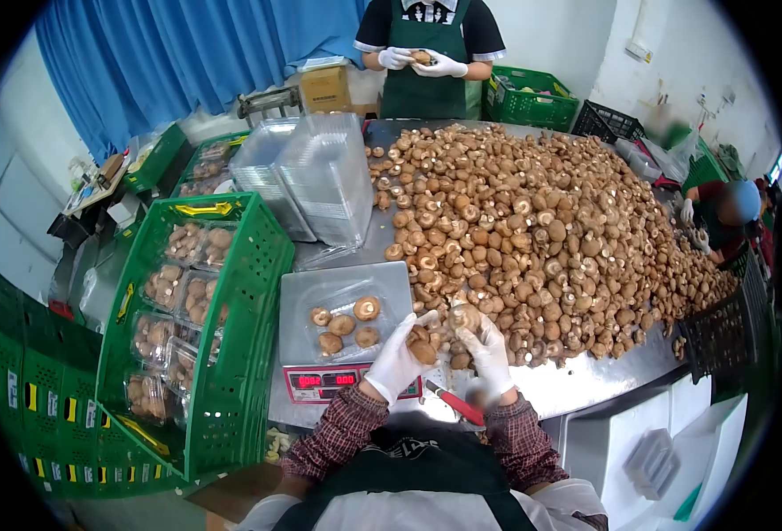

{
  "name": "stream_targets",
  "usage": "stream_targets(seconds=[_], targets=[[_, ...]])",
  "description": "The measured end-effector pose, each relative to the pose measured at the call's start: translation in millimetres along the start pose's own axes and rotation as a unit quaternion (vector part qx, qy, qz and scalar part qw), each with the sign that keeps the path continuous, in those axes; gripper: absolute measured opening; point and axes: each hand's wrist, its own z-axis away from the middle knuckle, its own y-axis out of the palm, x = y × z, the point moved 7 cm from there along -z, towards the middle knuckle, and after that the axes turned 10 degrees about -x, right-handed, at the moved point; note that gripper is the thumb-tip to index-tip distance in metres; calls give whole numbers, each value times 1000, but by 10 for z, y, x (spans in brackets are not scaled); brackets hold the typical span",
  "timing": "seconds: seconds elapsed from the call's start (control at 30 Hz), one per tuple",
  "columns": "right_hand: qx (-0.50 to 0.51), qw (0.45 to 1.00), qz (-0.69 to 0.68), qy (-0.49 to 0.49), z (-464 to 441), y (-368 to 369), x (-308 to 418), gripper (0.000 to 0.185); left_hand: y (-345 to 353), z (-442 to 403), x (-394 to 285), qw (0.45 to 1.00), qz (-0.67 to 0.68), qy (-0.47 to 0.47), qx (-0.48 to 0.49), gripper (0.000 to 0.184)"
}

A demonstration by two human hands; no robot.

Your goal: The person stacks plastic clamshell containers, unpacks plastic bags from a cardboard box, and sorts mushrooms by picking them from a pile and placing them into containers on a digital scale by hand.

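Mushrooms (pixel 422 347) are held in my white-gloved left hand (pixel 396 361), just right of the scale. My right hand (pixel 488 352), also gloved, grips another mushroom (pixel 464 317) at the near edge of the large mushroom heap (pixel 532 239). On the digital scale (pixel 295 296) lies a clear plastic tray (pixel 320 301) with several mushrooms (pixel 342 325) in it. A knife with a red handle (pixel 462 406) rests on the metal table (pixel 594 376) below my hands.
At left stands a green crate (pixel 198 434) of packed mushroom trays (pixel 162 285). Stacked clear trays (pixel 324 177) rise behind the scale. Across the table a person (pixel 426 66) in a green apron holds a mushroom; another person (pixel 727 212) is at far right, near a black crate (pixel 718 336).
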Motion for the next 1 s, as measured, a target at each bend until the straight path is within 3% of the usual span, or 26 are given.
stream_targets(seconds=[0.03,0.07,0.1,0.17,0.2,0.23,0.3,0.37,0.4,0.43,0.5,0.53,0.6,0.63,0.67,0.7,0.73,0.77,0.8,0.83,0.87,0.9,0.97,1.0], targets=[[-36,988,124,-81,22,-39,66,38,42,50,19,1000,-20,-2,7,44],[-72,903,376,-195,80,-51,197,45,83,92,48,999,-41,-6,15,46],[-100,841,457,-273,187,54,337,52,116,103,88,998,-62,-10,24,47],[-40,785,572,-234,295,252,339,61,95,27,267,994,-101,7,35,45],[-24,808,502,-308,335,293,265,72,49,-13,387,995,-98,2,33,43],[-27,796,526,-299,436,324,273,80,66,-18,453,995,-95,-2,30,40],[-20,826,510,-240,456,169,104,82,107,17,568,993,-106,-20,46,38],[-47,754,580,-306,550,-85,-231,78,13,15,800,993,-95,-61,-31,37],[-38,797,537,-272,614,-224,-324,74,-86,-52,983,986,-118,-103,-53,38],[-45,797,540,-267,722,-329,-335,74,-20,-69,1078,983,-173,-57,25,41],[-77,890,408,-191,904,-602,-276,75,-157,-167,1363,972,-224,-51,40,44],[-96,858,443,-242,1044,-647,-31,76,-229,-241,1434,972,-225,-57,44,44],[-161,920,352,-58,1388,-1151,-172,76,-147,-266,1542,938,-287,-84,174,44],[-188,912,361,-45,1523,-1310,-5,74,-41,-230,1539,922,-305,-91,218,44],[-195,923,329,53,1658,-1556,-40,74,-80,-236,1558,954,-191,-194,125,44],[-158,886,411,148,1839,-1930,-282,71,-112,-216,1584,954,-70,-289,27,44],[-32,745,646,160,1882,-1988,-259,70,-169,-216,1567,949,-32,-312,-35,45],[5,682,724,101,1800,-1995,-194,68,-37,-258,1450,975,-65,-209,40,34],[31,605,794,39,1720,-1988,-116,66,-2,-244,1392,977,-88,-185,58,39],[-34,658,748,-81,1496,-1931,59,63,2,-235,1327,978,-110,-160,75,45],[-77,730,665,-136,1221,-1945,53,49,-39,-238,1311,978,-109,-159,75,45],[-113,768,618,-126,900,-1845,134,39,-67,-247,1284,977,-130,-139,96,43],[-125,744,605,-253,250,-1557,266,32,-49,-245,1197,975,-153,-112,116,41],[-129,739,604,-270,-49,-1508,204,30,-58,-200,1159,977,-150,-130,74,41]])
